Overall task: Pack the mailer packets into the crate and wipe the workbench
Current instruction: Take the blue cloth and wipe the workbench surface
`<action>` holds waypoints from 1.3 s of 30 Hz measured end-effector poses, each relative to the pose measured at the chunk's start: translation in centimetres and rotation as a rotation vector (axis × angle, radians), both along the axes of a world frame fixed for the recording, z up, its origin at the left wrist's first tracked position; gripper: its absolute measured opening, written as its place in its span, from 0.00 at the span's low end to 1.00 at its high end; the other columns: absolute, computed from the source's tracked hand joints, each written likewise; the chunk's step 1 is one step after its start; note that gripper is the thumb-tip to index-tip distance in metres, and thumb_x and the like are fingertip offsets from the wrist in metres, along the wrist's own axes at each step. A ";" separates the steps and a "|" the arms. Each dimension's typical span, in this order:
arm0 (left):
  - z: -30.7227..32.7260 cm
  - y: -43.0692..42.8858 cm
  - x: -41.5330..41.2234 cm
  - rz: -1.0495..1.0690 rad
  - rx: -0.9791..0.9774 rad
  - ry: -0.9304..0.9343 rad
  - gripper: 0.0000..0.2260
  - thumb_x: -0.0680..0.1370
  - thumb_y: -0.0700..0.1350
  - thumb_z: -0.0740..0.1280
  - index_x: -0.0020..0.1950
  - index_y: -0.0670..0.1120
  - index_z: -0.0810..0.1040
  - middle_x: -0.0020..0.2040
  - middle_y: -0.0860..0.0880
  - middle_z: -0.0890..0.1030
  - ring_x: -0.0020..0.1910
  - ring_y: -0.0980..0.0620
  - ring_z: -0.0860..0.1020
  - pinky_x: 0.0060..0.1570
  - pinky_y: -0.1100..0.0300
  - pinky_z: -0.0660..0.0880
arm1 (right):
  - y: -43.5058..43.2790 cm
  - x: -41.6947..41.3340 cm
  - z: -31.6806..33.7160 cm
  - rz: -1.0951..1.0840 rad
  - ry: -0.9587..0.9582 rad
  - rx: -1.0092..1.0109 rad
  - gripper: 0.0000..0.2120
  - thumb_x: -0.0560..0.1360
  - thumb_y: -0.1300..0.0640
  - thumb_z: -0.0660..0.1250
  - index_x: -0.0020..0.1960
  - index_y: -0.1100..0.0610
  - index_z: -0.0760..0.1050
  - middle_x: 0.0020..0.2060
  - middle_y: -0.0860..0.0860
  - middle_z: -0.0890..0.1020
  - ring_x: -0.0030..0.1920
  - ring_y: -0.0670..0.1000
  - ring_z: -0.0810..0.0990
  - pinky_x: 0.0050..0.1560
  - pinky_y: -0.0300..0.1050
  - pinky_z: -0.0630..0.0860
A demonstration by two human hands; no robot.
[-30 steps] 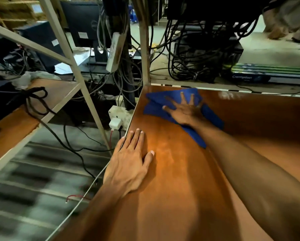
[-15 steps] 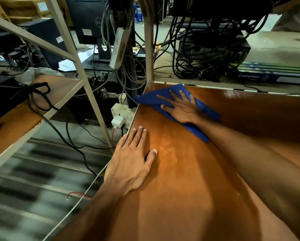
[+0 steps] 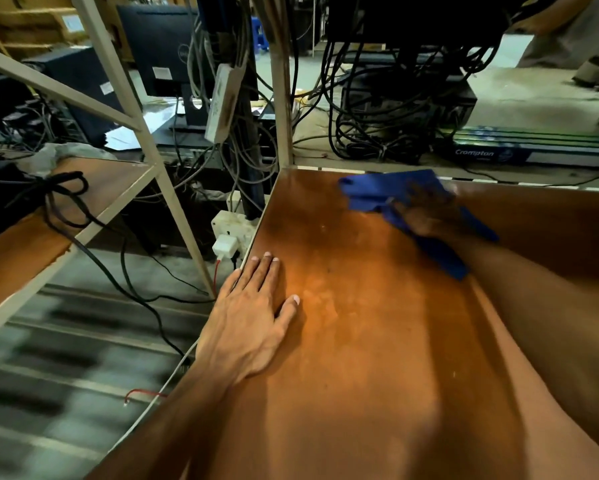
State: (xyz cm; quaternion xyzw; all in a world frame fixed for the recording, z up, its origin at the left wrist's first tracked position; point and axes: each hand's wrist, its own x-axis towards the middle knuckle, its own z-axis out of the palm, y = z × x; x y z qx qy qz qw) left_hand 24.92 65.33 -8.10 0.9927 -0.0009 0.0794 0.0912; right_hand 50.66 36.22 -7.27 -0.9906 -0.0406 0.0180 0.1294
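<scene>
On top of the shiny brown wooden workbench (image 3: 377, 358), the person's left hand (image 3: 253, 320) lies flat near the left edge, palm down, fingers straight and close together, thumb sticking out to the side. It holds nothing. Farther back, near the far edge of the bench, the right hand (image 3: 426, 216) presses down on a crumpled blue cleaning cloth (image 3: 377, 194). That hand is a blur, so I cannot tell if the fingers are spread flat or curled into the cloth. The cloth sticks out from under the hand on both sides, with one long corner (image 3: 443, 258) pointing back along the bare right arm. The two hands are well apart. I cannot see any mailer packets or a crate from where I stand. Just off the left edge of the bench, a white plug box (image 3: 230, 230) hangs with a white plug (image 3: 224, 247) in it and a thin red wire (image 3: 216, 275) running down. Behind the bench there is a big tangle of black cables (image 3: 371, 133). To the left stands a pale metal rack (image 3: 142, 133) with another brown shelf (image 3: 34, 220), and a black cord (image 3: 60, 188) lies on it.
</scene>
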 end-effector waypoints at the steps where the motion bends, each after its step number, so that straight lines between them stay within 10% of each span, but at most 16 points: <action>1: 0.0 0.0 0.0 0.000 -0.004 -0.008 0.33 0.81 0.67 0.42 0.82 0.51 0.48 0.81 0.54 0.48 0.80 0.58 0.43 0.79 0.54 0.46 | -2.4 0.2 0.6 -0.141 -0.005 0.037 0.42 0.73 0.26 0.47 0.79 0.48 0.56 0.80 0.53 0.55 0.79 0.60 0.50 0.75 0.66 0.46; 4: -0.2 0.0 0.1 -0.001 -0.010 -0.008 0.34 0.80 0.67 0.43 0.82 0.51 0.49 0.81 0.53 0.49 0.80 0.58 0.44 0.79 0.53 0.47 | -4.4 -0.7 1.5 -0.246 0.057 -0.040 0.39 0.75 0.26 0.40 0.80 0.44 0.46 0.81 0.48 0.48 0.79 0.59 0.43 0.75 0.68 0.43; 9: -0.4 0.2 0.3 -0.003 -0.008 -0.003 0.33 0.80 0.65 0.44 0.82 0.50 0.53 0.81 0.53 0.52 0.80 0.57 0.47 0.79 0.53 0.49 | 2.5 -14.5 0.9 0.287 -0.029 -0.217 0.28 0.74 0.29 0.32 0.72 0.30 0.27 0.80 0.44 0.43 0.80 0.54 0.42 0.76 0.64 0.44; 12: -0.2 0.1 0.2 -0.010 -0.017 -0.022 0.31 0.80 0.61 0.44 0.81 0.49 0.57 0.81 0.51 0.57 0.80 0.54 0.52 0.78 0.54 0.50 | 1.1 -21.3 0.4 0.523 -0.072 -0.182 0.27 0.74 0.30 0.29 0.73 0.26 0.35 0.79 0.40 0.43 0.79 0.50 0.43 0.77 0.62 0.44; 18: 0.4 0.0 -0.3 -0.005 -0.028 -0.059 0.27 0.82 0.57 0.51 0.79 0.48 0.61 0.79 0.48 0.62 0.79 0.50 0.57 0.78 0.51 0.53 | -4.9 -16.6 1.9 0.019 0.109 -0.235 0.34 0.76 0.29 0.44 0.79 0.38 0.47 0.81 0.45 0.47 0.80 0.57 0.43 0.76 0.65 0.44; 25: 0.5 1.5 -3.9 -0.129 -0.115 -0.110 0.22 0.80 0.52 0.52 0.67 0.43 0.76 0.66 0.43 0.75 0.66 0.43 0.73 0.68 0.47 0.69 | 1.8 -35.6 2.4 0.551 0.059 -0.105 0.37 0.68 0.20 0.34 0.75 0.29 0.50 0.80 0.42 0.47 0.79 0.56 0.38 0.74 0.68 0.39; 29: -0.4 3.0 -8.8 -0.201 -0.126 -0.075 0.24 0.82 0.54 0.52 0.73 0.43 0.71 0.72 0.41 0.70 0.73 0.42 0.67 0.72 0.47 0.65 | 2.7 -36.3 2.7 0.247 0.046 -0.009 0.41 0.65 0.18 0.37 0.71 0.35 0.58 0.75 0.42 0.57 0.80 0.54 0.45 0.73 0.71 0.41; 33: -0.3 2.4 -10.2 -0.183 -0.218 -0.002 0.27 0.82 0.54 0.50 0.76 0.41 0.65 0.77 0.39 0.63 0.78 0.41 0.60 0.76 0.47 0.59 | 8.1 -33.1 1.4 0.001 0.069 -0.088 0.41 0.67 0.18 0.41 0.76 0.31 0.43 0.80 0.50 0.44 0.78 0.67 0.39 0.66 0.78 0.34; 39: -0.5 2.5 -12.8 -0.194 -0.289 0.020 0.28 0.80 0.51 0.47 0.77 0.40 0.64 0.78 0.40 0.61 0.78 0.43 0.58 0.76 0.48 0.59 | 6.9 -39.8 1.5 0.344 -0.014 -0.143 0.25 0.79 0.30 0.40 0.74 0.27 0.38 0.80 0.44 0.42 0.79 0.60 0.38 0.72 0.72 0.38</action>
